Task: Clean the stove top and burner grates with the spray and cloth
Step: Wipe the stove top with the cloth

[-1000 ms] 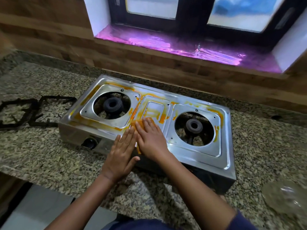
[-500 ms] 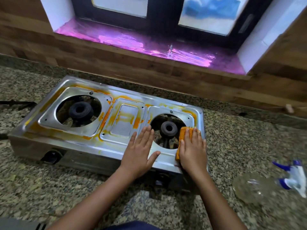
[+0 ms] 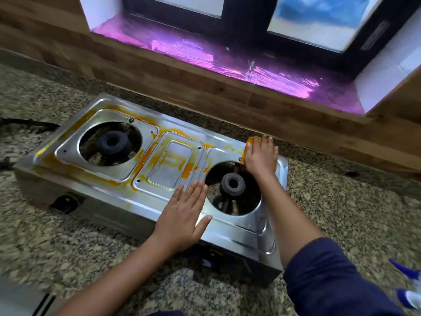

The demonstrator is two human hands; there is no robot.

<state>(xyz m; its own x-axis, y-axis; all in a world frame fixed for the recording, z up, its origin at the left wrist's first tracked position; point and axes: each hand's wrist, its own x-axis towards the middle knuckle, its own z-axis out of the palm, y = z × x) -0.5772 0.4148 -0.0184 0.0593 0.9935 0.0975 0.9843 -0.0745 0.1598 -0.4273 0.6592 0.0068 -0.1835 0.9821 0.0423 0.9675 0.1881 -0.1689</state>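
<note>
Since half a second ago the right hand (image 3: pixel 260 157) has slid the orange cloth (image 3: pixel 249 144) away from the near side of the right burner opening and up to the far right corner of the stove top (image 3: pixel 136 198). The left hand has stayed flat on the steel.

At the left edge of the frame, a dark bar of a burner grate (image 3: pixel 29 123) lies on the speckled granite counter (image 3: pixel 57 242), just beside the stove. A black knob (image 3: pixel 66 201) sits on the stove's front face at lower left. Above it the left burner (image 3: pixel 112 142) stands bare in its round opening, with orange smears ringing its plate. More orange streaks cover the raised centre panel (image 3: pixel 169 164).

The left hand (image 3: pixel 184 215) lies palm down in the middle of the frame, its fingers straight and together and its thumb spread, resting on the front strip and gripping nothing. Just right of it is the right burner (image 3: pixel 232 184), also bare. The steel around that burner shows far less orange than the left side.

Beyond that burner the right hand presses the cloth flat with extended fingers; the cloth peeks out at the fingertips and along the hand's left side. A dark blue sleeve (image 3: pixel 330 281) fills the lower right. At the lower right edge the blue and white spray bottle (image 3: pixel 410 301) rests on the counter, apart from the stove.
</note>
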